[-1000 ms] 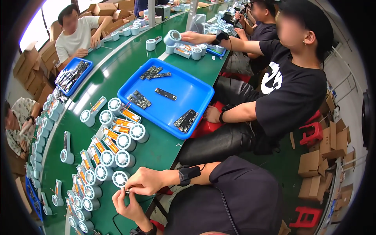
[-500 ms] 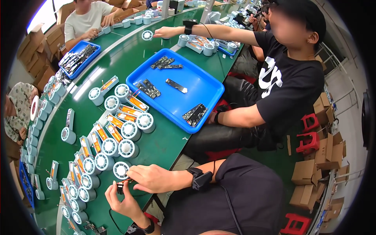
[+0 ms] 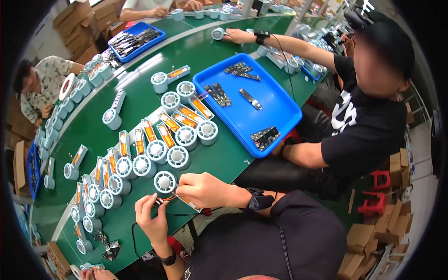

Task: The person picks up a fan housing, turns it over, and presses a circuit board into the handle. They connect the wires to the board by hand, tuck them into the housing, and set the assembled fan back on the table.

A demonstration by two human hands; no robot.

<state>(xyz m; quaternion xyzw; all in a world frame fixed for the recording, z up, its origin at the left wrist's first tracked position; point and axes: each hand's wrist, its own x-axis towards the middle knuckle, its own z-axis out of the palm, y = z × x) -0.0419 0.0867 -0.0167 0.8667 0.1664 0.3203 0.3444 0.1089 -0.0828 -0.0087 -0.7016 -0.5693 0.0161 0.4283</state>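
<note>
On the green table close to me lies a light-blue handheld fan (image 3: 164,182), its round grille up and its opened handle partly under my right hand (image 3: 201,190). The fingers of that hand are closed at the handle, hiding part of it. To its left, my left hand (image 3: 151,217) pinches a small dark circuit board (image 3: 159,201) between thumb and fingertips. Thin coloured wires run from the board toward the fan. Beyond my hands stand rows of similar fans (image 3: 142,165), with orange-wrapped batteries showing in their open handles.
A blue tray (image 3: 261,126) with several circuit boards stands at the right, beside a co-worker (image 3: 368,102) whose outstretched hand holds a fan. Another blue tray (image 3: 140,39) is at the back. Loose boards (image 3: 109,245) lie at lower left. A black cable (image 3: 135,233) runs near my left hand.
My view has shifted, so the table sits further right in it. The dark board has tilted in my left fingers, and the fan's handle end now shows beneath my right hand.
</note>
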